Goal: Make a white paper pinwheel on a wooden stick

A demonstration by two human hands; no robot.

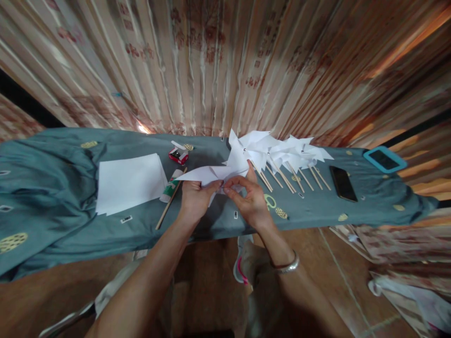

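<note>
Holds folded white paper (pixel 210 174) over the bench (pixel 306 211), pinching it in the grip of left hand (pixel 195 201) and of right hand (pixel 252 198). Has blank sheets (pixel 129 184) at nine o'clock from it, a red box (pixel 178 155) at ten, white pinwheels (pixel 255 141) between two and three.

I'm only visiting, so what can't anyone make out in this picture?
All in the head view:
Middle of the folded white paper: largely covered by the left hand and right hand.
Whatever the right hand may pinch: too small.
What the green ring joins: perhaps behind the right hand.
Contents of the red box: too small, blurred.
Left forearm: cut off by the bottom edge.
</note>
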